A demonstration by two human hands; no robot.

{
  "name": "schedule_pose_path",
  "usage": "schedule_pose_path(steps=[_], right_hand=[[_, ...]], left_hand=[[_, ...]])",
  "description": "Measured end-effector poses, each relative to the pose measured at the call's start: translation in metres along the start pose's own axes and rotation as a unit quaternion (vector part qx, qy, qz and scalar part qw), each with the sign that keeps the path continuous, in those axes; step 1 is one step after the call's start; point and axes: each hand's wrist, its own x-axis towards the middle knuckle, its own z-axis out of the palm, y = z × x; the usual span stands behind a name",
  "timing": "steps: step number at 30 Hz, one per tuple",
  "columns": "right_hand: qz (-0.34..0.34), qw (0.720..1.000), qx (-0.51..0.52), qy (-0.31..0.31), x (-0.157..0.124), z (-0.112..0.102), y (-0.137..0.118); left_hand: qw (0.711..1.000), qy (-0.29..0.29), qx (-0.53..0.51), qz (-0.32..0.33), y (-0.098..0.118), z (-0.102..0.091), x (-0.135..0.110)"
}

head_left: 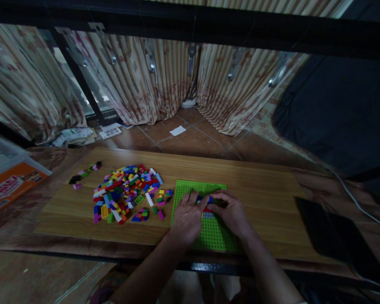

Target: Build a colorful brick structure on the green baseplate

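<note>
On green baseplate [219, 238], fingers [204, 204], blue brick [211, 199]

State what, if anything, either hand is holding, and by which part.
The left hand and right hand are at a blue brick over the green baseplate, the right at its right end; whether either grips or presses it cannot be told.

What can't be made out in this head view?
In the head view:
Blue plastic brick: partly hidden by the left hand.
Green studded plastic baseplate: partly covered by left and right hand.
Clear plastic box with orange label: cut off by left edge.
Multicoloured plastic brick heap: lower bricks hidden beneath others.
</note>
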Motion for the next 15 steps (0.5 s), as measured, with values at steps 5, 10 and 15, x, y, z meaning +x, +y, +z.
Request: schedule_pose_path(steps=[5, 10, 15], right_hand=[[-0.008, 1.000, -0.018, -0.021, 0.003, 0.000, -0.002], [-0.010, 0.999, -0.029, -0.045, 0.002, -0.007, -0.007], [0.060, 0.996, 0.059, -0.010, 0.001, -0.018, -0.006]], left_hand=[[1.000, -0.012, 0.002, -0.009, 0.000, -0.003, 0.000], [0.998, 0.033, -0.043, 0.016, -0.007, 0.002, -0.005], [0.977, 0.141, -0.156, -0.031, -0.031, -0.021, -0.006]])
